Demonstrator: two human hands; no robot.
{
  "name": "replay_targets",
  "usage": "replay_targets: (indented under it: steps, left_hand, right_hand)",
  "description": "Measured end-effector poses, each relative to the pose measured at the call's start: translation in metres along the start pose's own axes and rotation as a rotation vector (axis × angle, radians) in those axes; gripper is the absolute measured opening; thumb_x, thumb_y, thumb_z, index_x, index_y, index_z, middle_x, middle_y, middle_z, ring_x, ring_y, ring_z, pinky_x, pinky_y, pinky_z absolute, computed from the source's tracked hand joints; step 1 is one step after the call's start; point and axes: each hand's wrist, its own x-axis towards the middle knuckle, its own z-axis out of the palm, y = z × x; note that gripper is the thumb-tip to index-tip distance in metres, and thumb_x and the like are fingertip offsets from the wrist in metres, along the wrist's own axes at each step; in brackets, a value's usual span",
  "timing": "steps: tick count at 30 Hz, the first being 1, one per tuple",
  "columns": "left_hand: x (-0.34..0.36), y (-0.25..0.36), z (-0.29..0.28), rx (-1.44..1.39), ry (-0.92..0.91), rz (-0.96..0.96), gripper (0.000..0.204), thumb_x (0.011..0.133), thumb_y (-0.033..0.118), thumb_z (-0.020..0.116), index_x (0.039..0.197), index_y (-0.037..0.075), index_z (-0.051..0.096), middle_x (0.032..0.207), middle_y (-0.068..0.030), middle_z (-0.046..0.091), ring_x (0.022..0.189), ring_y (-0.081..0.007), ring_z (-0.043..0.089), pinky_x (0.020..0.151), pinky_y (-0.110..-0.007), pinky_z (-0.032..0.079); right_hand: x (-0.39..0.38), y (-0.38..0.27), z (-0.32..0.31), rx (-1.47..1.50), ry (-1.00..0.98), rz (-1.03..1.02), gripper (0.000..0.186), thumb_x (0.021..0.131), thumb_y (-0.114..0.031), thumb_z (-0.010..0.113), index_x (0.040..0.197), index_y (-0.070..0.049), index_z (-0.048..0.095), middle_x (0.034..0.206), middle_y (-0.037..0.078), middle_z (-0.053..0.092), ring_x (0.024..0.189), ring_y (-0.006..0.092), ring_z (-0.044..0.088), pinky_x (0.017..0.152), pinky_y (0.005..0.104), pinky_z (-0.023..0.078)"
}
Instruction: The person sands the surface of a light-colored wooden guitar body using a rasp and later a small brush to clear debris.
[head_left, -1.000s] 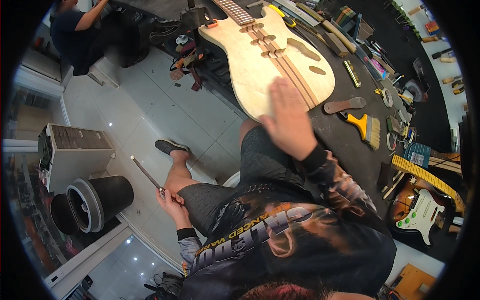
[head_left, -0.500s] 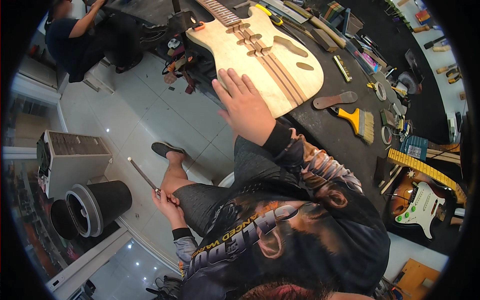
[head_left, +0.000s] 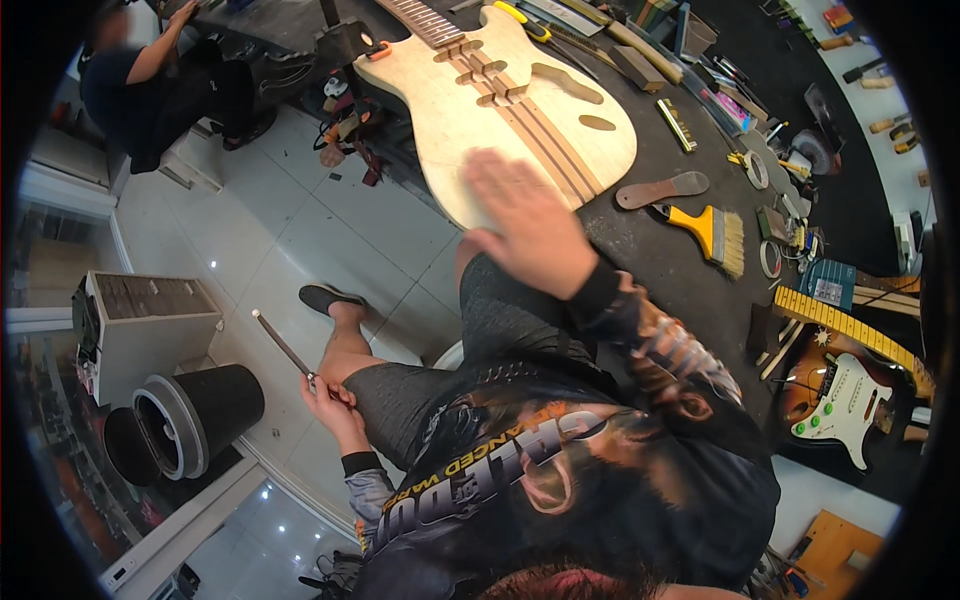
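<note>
A bare, pale wooden electric guitar body (head_left: 450,125) with dark centre stripes and routed cavities lies at the bench's edge, its fretted neck (head_left: 425,18) pointing away from me. My right hand (head_left: 530,225) is laid flat over its near left part, the fingers stretched out and blurred by motion. Well off to the left, over the floor, my left hand (head_left: 335,405) is closed round one end of a slim file-like tool (head_left: 280,340). That tool slants up and left, clear of the guitar, with a pale tip.
A dark clamp (head_left: 350,45) stands beside the neck. Right of the body lie a leather-brown paddle-shaped piece (head_left: 662,190), a yellow-handled brush (head_left: 705,232) and a sunburst guitar (head_left: 845,400). On the left are a black bin (head_left: 215,400) and a seated person (head_left: 130,95).
My right hand has slid right and toward me across the guitar body. The bench and guitar sit slightly further left in the picture. My left hand keeps its grip on the slim tool.
</note>
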Motion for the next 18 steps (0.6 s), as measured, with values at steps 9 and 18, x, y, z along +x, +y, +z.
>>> replay_targets:
  steps: [9, 18]
  left_hand:
    - [-0.004, 0.004, -0.006, -0.033, 0.013, 0.003, 0.049, 0.113, 0.03, 0.051, 0.157, 0.012, 0.04, 0.077, -0.0009, 0.051, 0.053, -0.0091, 0.045, 0.045, -0.026, 0.035]
    - [-0.006, -0.004, -0.012, -0.056, 0.025, 0.02, 0.044, 0.114, 0.034, 0.047, 0.152, 0.013, 0.043, 0.077, -0.0012, 0.052, 0.053, -0.0105, 0.047, 0.044, -0.027, 0.036]
  right_hand:
    - [-0.042, 0.031, -0.011, -0.371, -0.002, 0.336, 0.083, 0.105, -0.052, 0.055, 0.163, 0.003, 0.034, 0.169, 0.024, 0.034, 0.161, 0.037, 0.026, 0.13, 0.0555, 0.017]
    - [0.014, -0.06, 0.025, 0.062, -0.081, -0.157, 0.082, 0.097, -0.046, 0.069, 0.159, 0.0, 0.041, 0.171, 0.021, 0.031, 0.162, 0.035, 0.024, 0.13, 0.0568, 0.018]
